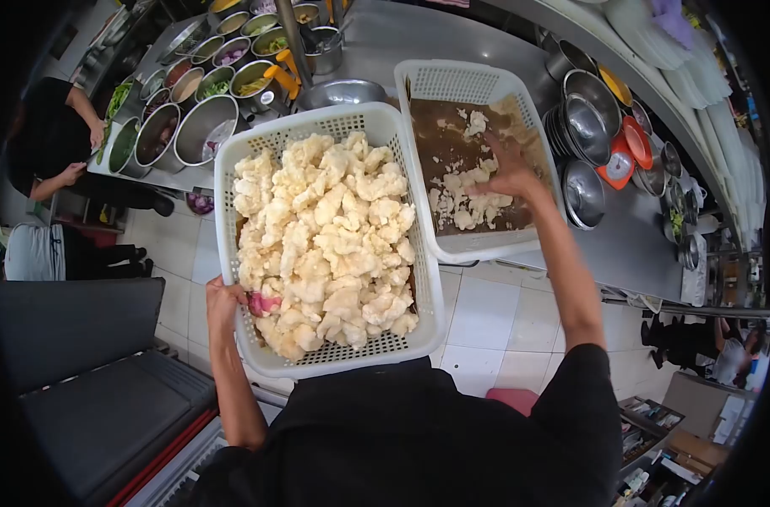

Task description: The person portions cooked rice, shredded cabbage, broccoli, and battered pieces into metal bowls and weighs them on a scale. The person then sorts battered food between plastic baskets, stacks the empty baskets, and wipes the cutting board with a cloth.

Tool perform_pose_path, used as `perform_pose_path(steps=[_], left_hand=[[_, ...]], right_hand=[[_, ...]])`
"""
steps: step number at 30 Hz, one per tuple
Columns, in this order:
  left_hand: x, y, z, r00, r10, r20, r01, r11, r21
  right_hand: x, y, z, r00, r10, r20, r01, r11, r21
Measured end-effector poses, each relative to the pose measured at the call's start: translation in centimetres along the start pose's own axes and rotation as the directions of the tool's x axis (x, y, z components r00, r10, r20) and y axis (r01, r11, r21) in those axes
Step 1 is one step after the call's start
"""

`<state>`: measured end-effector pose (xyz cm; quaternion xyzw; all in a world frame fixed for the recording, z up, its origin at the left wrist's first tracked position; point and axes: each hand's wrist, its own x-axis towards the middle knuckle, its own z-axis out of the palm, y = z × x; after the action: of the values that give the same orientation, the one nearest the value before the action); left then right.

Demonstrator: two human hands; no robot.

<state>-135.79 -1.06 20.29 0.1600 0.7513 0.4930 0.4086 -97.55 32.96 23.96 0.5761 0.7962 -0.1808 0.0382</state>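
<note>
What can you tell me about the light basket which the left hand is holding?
The light basket looks like off-white plastic: rectangular, with rounded corners, a smooth rim and walls pierced by small holes. It is heaped with pale, lumpy pieces; a pink item I cannot identify shows inside, by the left hand, which grips the left rim. Its far end lies toward the metal counter, its near end by the black shirt. The second basket sits close on the right. Its underside is hidden.
</note>
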Motion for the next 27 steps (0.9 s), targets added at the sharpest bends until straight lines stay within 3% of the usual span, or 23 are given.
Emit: perform_pose_path(steps=[1,3,7,9,10,13,15,18,22,27], left_hand=[[0.0,0.2,0.1,1.0,0.006,0.003,-0.006,1.0,0.003],[0.0,0.4,0.2,1.0,0.0,-0.007,0.0,1.0,-0.004],[0.3,-0.4,-0.2,1.0,-0.022,-0.006,0.022,1.0,-0.015],[0.3,-0.4,-0.1,1.0,-0.027,-0.002,0.027,0.999,-0.036],[0.4,-0.5,-0.1,1.0,-0.024,0.006,0.024,0.998,-0.052],[0.6,-0.8,-0.2,1.0,-0.019,-0.003,0.019,0.997,-0.071],[0.9,-1.3,-0.4,0.999,-0.044,0.014,0.045,0.995,-0.09],[1.0,-1.5,-0.7,0.997,-0.069,0.036,0.072,0.991,-0.111],[1.0,-1.5,-0.6,0.999,-0.001,0.033,0.004,0.997,-0.073],[0.0,0.0,0.2,1.0,-0.023,0.0,0.023,0.999,-0.048]], right_hand=[[0.4,1.4,0.9,1.0,-0.004,-0.008,0.004,1.0,-0.004],[0.5,2.5,1.7,0.976,-0.074,0.205,0.115,0.974,-0.197],[-1.0,1.1,2.6,0.943,-0.042,0.33,0.111,0.975,-0.195],[-1.3,1.5,3.0,0.924,-0.17,0.343,0.16,0.986,0.056],[-1.7,1.5,3.4,0.921,-0.171,0.35,0.164,0.985,0.051],[-2.9,-0.5,3.9,0.969,-0.059,0.239,0.071,0.997,-0.044],[-2.9,-0.6,4.5,0.965,-0.176,0.196,0.167,0.984,0.06],[-2.3,-0.1,5.7,0.961,-0.227,0.156,0.201,0.965,0.168],[-2.5,-0.4,6.2,0.977,-0.202,0.073,0.185,0.964,0.193],[-0.9,-0.4,6.0,0.976,-0.219,0.009,0.215,0.964,0.154]])
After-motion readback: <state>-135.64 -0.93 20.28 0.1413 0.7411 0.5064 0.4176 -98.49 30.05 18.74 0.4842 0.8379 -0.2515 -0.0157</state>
